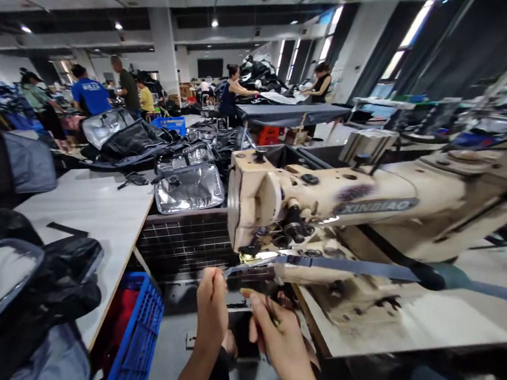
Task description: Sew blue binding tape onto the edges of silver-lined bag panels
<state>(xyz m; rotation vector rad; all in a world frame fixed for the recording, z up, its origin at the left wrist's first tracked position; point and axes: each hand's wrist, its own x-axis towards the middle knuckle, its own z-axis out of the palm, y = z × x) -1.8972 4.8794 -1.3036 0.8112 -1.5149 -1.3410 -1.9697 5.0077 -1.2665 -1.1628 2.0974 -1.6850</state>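
Note:
A cream industrial sewing machine (354, 203) stands on its table at centre right. A grey webbing strap (347, 268) runs from under its needle head out to the right. My left hand (212, 306) is closed and pinches the strap's left end just below the machine head. My right hand (280, 335) is beside it, fingers curled around a dark piece under the strap; what it grips is hidden.
A long white worktable (97, 212) on the left carries black and silver bags (187, 188). A blue plastic crate (132, 354) sits on the floor beside it. Dark bags (24, 298) are piled at the near left. Several people work at tables in the background.

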